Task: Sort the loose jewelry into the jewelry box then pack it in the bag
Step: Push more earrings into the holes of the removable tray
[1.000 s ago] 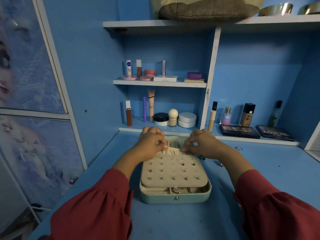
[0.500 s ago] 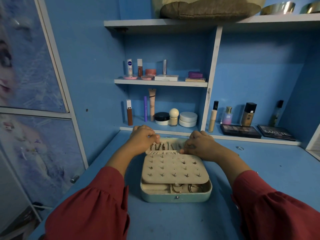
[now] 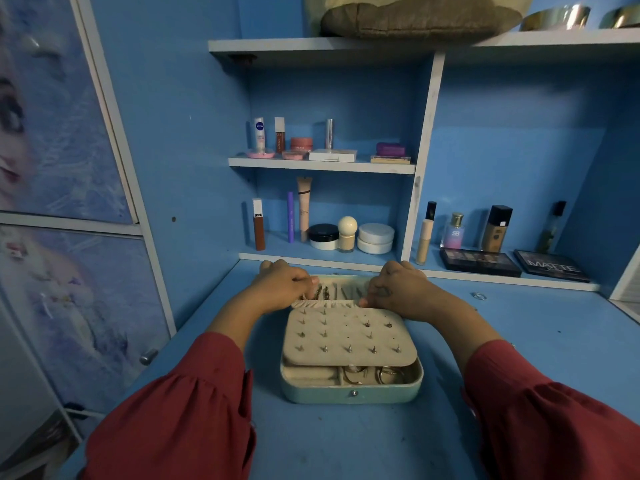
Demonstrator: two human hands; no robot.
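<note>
A pale green jewelry box [image 3: 351, 389] lies open on the blue desk. A cream earring panel [image 3: 348, 336] studded with several earrings covers most of it, with rings showing in the front compartments. Behind the panel the opened lid [image 3: 341, 284] lies flat, with necklaces hanging over a gathered cream pocket [image 3: 323, 303]. My left hand [image 3: 282, 284] pinches the pocket's left end. My right hand [image 3: 400, 289] pinches its right end. A loose ring [image 3: 479, 296] lies on the desk to the right. A brown bag [image 3: 420, 15] sits on the top shelf.
Cosmetics fill the shelves behind the box: tubes, jars and a bottle [image 3: 453, 230], with two dark palettes [image 3: 479, 262] at the right. Metal bowls [image 3: 556, 17] stand on the top shelf. A decorated cupboard door [image 3: 69, 237] closes off the left side.
The lid has dropped from raised to lying flat behind the box. Both hands moved down and apart to the ends of the gathered pocket.
</note>
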